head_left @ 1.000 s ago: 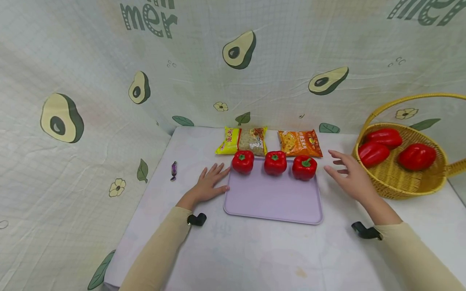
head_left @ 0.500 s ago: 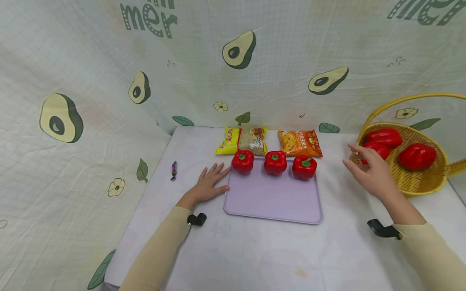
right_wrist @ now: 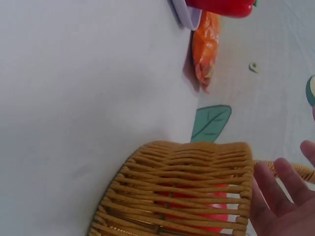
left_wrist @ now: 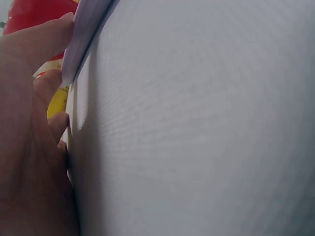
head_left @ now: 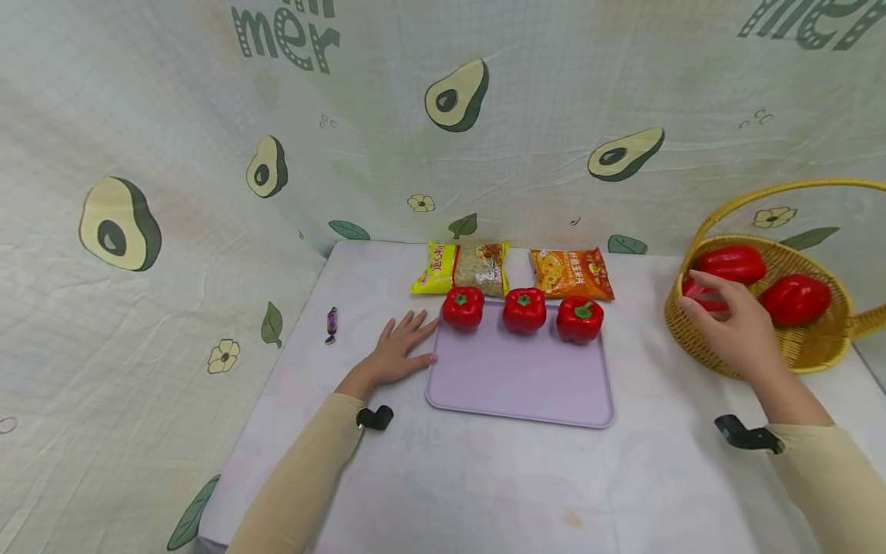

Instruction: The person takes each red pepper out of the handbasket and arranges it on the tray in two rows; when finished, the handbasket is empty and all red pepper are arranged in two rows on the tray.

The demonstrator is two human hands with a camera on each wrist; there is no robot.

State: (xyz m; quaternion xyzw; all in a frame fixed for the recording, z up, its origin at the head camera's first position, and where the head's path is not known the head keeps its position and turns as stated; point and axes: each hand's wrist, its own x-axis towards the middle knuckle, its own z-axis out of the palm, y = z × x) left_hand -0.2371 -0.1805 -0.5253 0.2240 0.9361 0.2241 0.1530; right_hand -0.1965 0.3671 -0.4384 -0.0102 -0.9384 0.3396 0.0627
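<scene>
Currently, table [head_left: 498, 485]: stretches beneath the fingers of both my left hand [head_left: 396, 352] and my right hand [head_left: 741, 331].
Basket [head_left: 692, 342]: below my right fingers, its left rim just beside them; if a knuckle snagged the weave on the way out, it could tip or drag. Its handle [head_left: 831, 182] arches beyond my fingertips and would hinder a lift straight away from me.
Tray [head_left: 519, 377]: just right of my left fingers, thumb tip touching the rim; a careless push there could shift everything on it.
Right fingers: parted and lightly bent about the near pepper; whether they press it, I cannot tell.
Left fingers: splayed on the table, gripping nothing.
Yellow bag [head_left: 477, 269]: beyond my left fingertips, to their right.
Orange bag [head_left: 571, 273]: well left of my right fingers.
Near pepper [head_left: 702, 292]: in the basket, between my right thumb and forefinger; its glossy skin could slip from a shallow pinch.
Back pepper [head_left: 734, 264]: just beyond those fingers, crowding them; a deeper reach could knock it.
Right pepper [head_left: 796, 300]: to their right.
Tray peppers [head_left: 524, 311]: three, rightward of my left fingertips, along the far edge.
Sweet [head_left: 331, 325]: left of my left fingers, out of the way.
</scene>
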